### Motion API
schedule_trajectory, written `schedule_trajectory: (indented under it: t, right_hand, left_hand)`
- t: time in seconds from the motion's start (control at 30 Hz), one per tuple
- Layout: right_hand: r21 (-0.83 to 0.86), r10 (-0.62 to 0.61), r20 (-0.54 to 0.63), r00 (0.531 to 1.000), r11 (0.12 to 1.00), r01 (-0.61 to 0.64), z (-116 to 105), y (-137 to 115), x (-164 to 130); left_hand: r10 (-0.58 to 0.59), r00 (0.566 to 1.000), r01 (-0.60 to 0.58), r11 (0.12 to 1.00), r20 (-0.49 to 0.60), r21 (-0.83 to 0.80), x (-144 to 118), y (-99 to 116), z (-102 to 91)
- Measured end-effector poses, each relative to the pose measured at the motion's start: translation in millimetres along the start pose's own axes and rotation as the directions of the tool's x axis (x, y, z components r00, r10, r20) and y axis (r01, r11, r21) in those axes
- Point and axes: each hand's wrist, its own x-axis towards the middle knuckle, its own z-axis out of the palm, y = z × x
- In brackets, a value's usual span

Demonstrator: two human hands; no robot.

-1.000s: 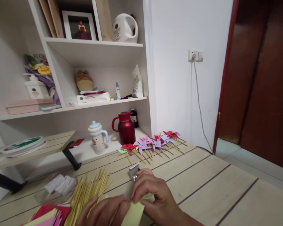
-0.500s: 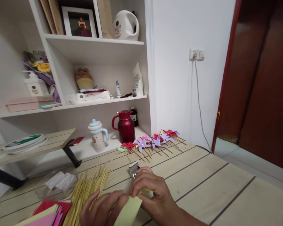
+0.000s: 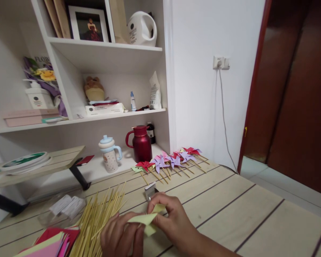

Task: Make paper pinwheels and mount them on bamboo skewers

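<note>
Low in the middle of the view, my two hands meet on a pale yellow paper pinwheel [image 3: 144, 218] with its flaps bent up. My right hand [image 3: 172, 218] pinches its right side between thumb and fingers. My left hand [image 3: 121, 233] is curled round the left side, its fingertips partly hidden behind the paper. Just beyond the right fingers stands a small open box [image 3: 150, 190], partly covered by that hand. A loose heap of thin wooden sticks [image 3: 92, 221] lies to the left of my left hand.
Several finished pinwheels [image 3: 173, 160] on sticks lie at the table's back edge. Coloured paper sheets [image 3: 46, 244] and a clear bag with white packets [image 3: 68, 207] are at the left. A red jug [image 3: 142, 144] and a cup [image 3: 109, 155] stand behind.
The yellow paper has turned, from one broad strip facing me to several bent flaps between the hands. My left hand has shifted a little to the right, and the view has shifted slightly.
</note>
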Motion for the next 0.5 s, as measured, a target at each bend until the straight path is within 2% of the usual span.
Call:
schedule_trajectory:
  t: [0.07,0.13,0.17,0.23,0.3,0.33,0.37,0.4,0.43,0.47,0.5]
  right_hand:
    - [0.19,0.204,0.005,0.979,0.961,-0.201,1,5,3]
    - [0.364,0.322,0.016,0.947,0.88,-0.305,1,8,6]
    - [0.423,0.341,0.017,0.94,0.849,-0.315,1,10,7]
    - [0.496,0.33,0.016,0.944,0.817,-0.294,1,11,9]
    - [0.537,0.309,0.03,0.951,0.797,-0.276,2,11,10]
    - [0.55,0.303,0.035,0.952,0.79,-0.272,2,11,10]
    - [0.557,0.302,0.034,0.953,0.786,-0.269,2,10,10]
    - [0.556,0.302,0.031,0.953,0.787,-0.268,2,10,10]
    - [0.548,0.3,0.029,0.953,0.793,-0.266,2,10,9]
    - [0.536,0.295,0.024,0.955,0.803,-0.261,2,11,10]
    - [0.521,0.282,0.021,0.959,0.816,-0.252,1,12,10]
  left_hand:
    - [-0.108,0.994,0.107,0.993,-0.002,-0.05,-1,7,4.5]
    - [-0.316,0.948,0.31,0.938,-0.018,-0.155,2,18,6.2]
    - [-0.467,0.884,0.446,0.865,-0.04,-0.231,4,25,5.6]
    - [-0.713,0.701,0.651,0.656,-0.029,-0.381,11,35,2.4]
    - [-0.848,0.53,0.758,0.471,0.005,-0.45,15,39,-1.3]
    - [-0.884,0.467,0.791,0.407,0.02,-0.456,16,38,-2.4]
    - [-0.904,0.427,0.814,0.369,0.031,-0.449,15,35,-2.6]
    - [-0.908,0.417,0.825,0.362,0.036,-0.434,13,31,-2.0]
    - [-0.899,0.436,0.828,0.382,0.042,-0.41,11,27,-0.6]
    - [-0.869,0.493,0.811,0.442,0.039,-0.383,8,24,1.1]
    - [-0.823,0.568,0.771,0.527,0.014,-0.356,5,22,2.9]
